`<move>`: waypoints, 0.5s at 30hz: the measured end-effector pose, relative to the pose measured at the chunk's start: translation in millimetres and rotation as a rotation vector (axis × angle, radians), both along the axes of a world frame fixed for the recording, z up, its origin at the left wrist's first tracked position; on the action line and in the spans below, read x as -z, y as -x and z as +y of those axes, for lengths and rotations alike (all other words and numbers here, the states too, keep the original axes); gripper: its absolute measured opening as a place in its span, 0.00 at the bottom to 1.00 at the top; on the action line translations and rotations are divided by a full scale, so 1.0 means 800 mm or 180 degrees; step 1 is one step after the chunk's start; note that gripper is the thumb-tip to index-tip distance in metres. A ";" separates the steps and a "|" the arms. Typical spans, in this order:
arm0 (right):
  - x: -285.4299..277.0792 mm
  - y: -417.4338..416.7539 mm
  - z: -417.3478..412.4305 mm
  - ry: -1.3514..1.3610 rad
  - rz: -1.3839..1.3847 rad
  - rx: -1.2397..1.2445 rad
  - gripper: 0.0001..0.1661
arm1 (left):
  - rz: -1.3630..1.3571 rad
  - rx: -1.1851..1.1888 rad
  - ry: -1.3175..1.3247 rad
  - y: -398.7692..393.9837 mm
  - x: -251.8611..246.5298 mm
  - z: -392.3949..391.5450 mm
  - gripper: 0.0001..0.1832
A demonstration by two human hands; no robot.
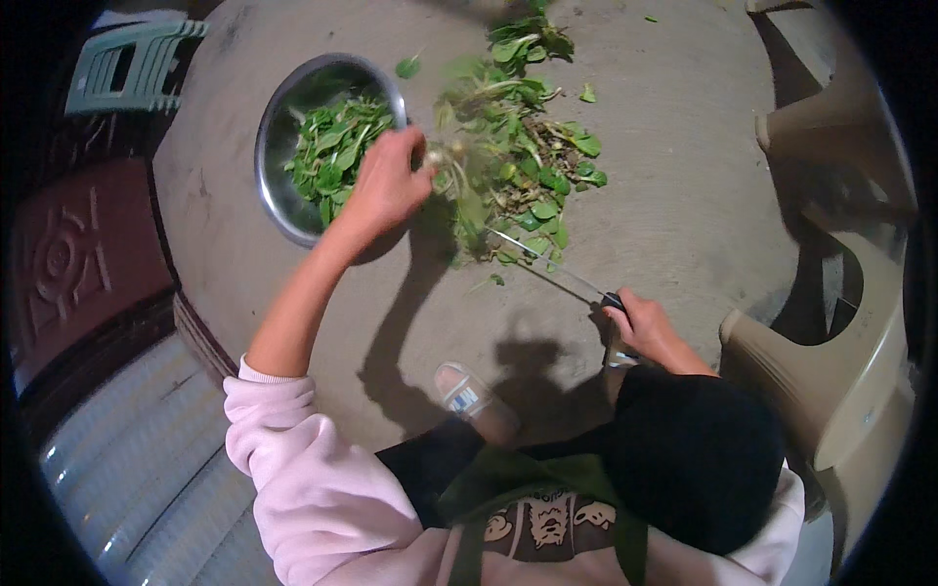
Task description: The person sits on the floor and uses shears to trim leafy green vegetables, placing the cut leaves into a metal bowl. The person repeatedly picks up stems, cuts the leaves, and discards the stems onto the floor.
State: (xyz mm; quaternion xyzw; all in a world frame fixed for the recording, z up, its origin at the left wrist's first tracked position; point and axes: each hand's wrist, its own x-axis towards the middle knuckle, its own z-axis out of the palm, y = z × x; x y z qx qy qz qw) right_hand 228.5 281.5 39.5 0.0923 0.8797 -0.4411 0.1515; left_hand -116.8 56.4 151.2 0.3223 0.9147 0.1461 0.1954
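My left hand point(392, 176) reaches past the right rim of a steel bowl point(265, 183) and grips a leafy green plant point(460, 172), which is blurred by motion. Inside the bowl lies a heap of loose green leaves point(341, 143). In my right hand point(648, 329) is the black handle of a knife point(553, 265). Its long thin blade points up and left, the tip close to the hanging leaves. A pile of leafy greens point(546, 176), with soil and plant scraps among them, spreads over the concrete floor to the right of the bowl.
Beige plastic chairs point(828, 373) line the right side. At the upper left is a pale green plastic stool point(139, 66), above a dark red carved panel point(66, 256). Corrugated sheeting point(146, 439) lies lower left. My shoe point(476, 403) rests on the concrete floor point(293, 308).
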 end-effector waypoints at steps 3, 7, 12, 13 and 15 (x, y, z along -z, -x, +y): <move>-0.001 -0.002 -0.006 -0.0015 0.0060 -0.0034 0.17 | -0.1450 -0.0694 0.0219 -0.033 0.029 -0.048 0.12; 0.000 -0.003 -0.015 -0.0030 0.0306 0.0005 0.17 | -0.2222 -0.1379 0.0247 -0.085 0.119 -0.102 0.13; -0.016 0.013 -0.028 -0.0331 0.0089 -0.0337 0.16 | -0.2191 -0.2154 -0.0002 -0.136 0.153 -0.102 0.16; -0.020 0.018 -0.033 -0.0472 0.0031 -0.0488 0.16 | -0.2022 -0.2196 0.0022 -0.142 0.158 -0.105 0.17; -0.022 0.026 -0.043 -0.0606 -0.0011 -0.0679 0.16 | -0.1789 -0.2194 -0.0111 -0.149 0.169 -0.113 0.16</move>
